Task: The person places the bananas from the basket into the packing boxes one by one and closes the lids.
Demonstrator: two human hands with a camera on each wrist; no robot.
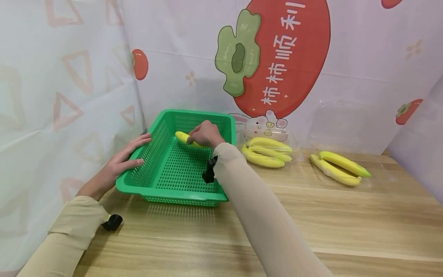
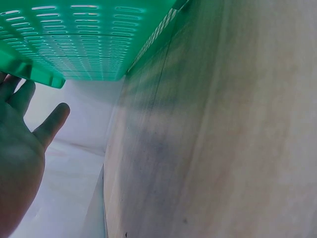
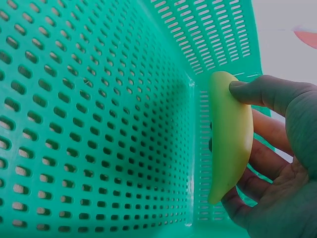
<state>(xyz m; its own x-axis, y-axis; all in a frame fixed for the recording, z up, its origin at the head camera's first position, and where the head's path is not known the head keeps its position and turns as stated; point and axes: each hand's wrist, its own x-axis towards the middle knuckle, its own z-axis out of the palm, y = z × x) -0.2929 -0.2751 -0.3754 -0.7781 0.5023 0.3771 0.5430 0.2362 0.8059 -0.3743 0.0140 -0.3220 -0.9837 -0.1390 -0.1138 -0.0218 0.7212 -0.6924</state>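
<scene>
Inside the green plastic basket (image 1: pixel 176 169), my right hand (image 1: pixel 205 134) grips a yellow banana (image 1: pixel 182 137). In the right wrist view the thumb presses on one end of the banana (image 3: pixel 230 139) and the fingers (image 3: pixel 267 158) wrap behind it. Bare perforated basket floor (image 3: pixel 99 124) shows beside the fruit. On the basket's left rim rests my left hand (image 1: pixel 119 165), thumb and fingers stretched over the edge. The left wrist view shows the left hand (image 2: pixel 22 144) with straight fingers by the basket's underside (image 2: pixel 74 39), which is lifted or tilted above the table at the near end.
Right of the basket, several bananas (image 1: pixel 266 152) sit in a clear plastic box (image 1: pixel 292 140). Farther right, two bananas (image 1: pixel 340 167) lie in another clear container with its lid (image 1: pixel 340 123) raised. A printed cloth (image 1: pixel 194 46) hangs behind the wooden table (image 1: pixel 173 246).
</scene>
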